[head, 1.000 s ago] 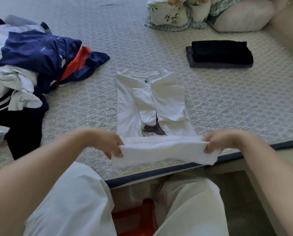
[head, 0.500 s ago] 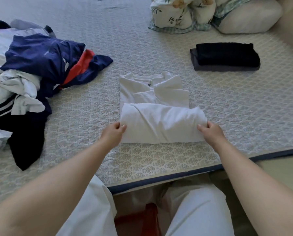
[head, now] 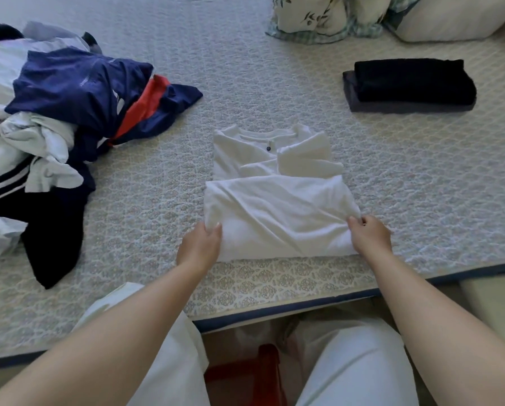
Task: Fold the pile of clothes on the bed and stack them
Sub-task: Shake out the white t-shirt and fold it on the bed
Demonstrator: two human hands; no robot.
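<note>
Both hands, left hand (head: 200, 246) and right hand (head: 370, 237), apparently pinch white shirt (head: 277, 212) side edges (near bed (head: 274, 291) edge).

Soft dim daylight, slight wide-angle bending

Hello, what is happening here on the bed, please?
A person is folding laundry on the bed. Both hands hold a white shirt that lies half folded, its lower part turned up over the body: the left hand grips the left edge and the right hand pinches the right edge. A pile of unfolded clothes waits to the left. Two dark folded garments are already stacked at the far right, near the pillows.
</note>
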